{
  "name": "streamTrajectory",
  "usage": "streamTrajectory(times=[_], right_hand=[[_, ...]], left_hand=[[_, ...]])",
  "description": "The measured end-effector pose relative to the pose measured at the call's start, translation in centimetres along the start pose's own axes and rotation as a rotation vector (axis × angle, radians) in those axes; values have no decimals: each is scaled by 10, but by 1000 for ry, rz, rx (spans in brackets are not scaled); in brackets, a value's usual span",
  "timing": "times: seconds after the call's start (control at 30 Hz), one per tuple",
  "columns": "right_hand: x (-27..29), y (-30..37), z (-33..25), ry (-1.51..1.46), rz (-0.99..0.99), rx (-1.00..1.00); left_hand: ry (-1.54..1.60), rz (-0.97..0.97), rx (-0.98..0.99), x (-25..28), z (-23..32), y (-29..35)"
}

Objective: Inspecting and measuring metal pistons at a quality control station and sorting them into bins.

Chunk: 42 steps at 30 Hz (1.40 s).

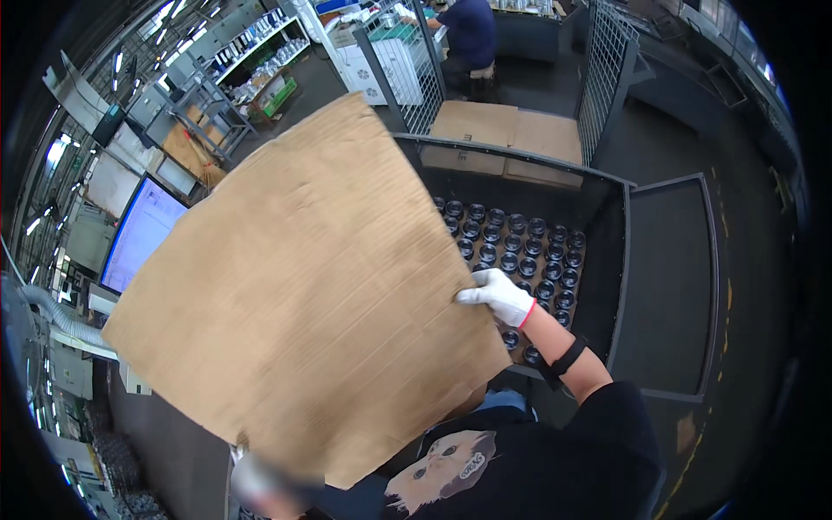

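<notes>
A right hand (496, 295) in a white glove is gripping the right edge of a large, flat, brown corrugated cardboard sheet (303, 286), fingers closed on it. The sheet is tilting above a dark metal bin (620, 260) holding rows of round black metal parts (520, 251). The left hand is hiding behind the sheet, so its grip cannot be told.

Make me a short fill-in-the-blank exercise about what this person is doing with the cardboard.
1. The right hand, in a white ____, grips the edge of the cardboard sheet.
2. Beneath the sheet, the dark bin holds rows of round ____ parts.
3. The lit monitor is on the person's ____.

Missing words: glove; black; left
</notes>
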State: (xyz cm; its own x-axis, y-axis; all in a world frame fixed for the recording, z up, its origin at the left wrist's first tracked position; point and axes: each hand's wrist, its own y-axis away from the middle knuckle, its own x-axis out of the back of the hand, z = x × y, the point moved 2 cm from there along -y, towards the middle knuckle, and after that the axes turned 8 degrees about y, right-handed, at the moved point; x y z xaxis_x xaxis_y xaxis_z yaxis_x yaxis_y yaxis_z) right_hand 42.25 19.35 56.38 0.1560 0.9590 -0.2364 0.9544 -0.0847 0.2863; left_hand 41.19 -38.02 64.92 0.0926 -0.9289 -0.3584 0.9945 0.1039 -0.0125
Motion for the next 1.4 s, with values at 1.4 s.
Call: streamTrajectory(times=[1.4], right_hand=[[430, -18, 448, -398, 1133, -573]], left_hand=[[-1109, 461, 586, -103, -54, -113]])
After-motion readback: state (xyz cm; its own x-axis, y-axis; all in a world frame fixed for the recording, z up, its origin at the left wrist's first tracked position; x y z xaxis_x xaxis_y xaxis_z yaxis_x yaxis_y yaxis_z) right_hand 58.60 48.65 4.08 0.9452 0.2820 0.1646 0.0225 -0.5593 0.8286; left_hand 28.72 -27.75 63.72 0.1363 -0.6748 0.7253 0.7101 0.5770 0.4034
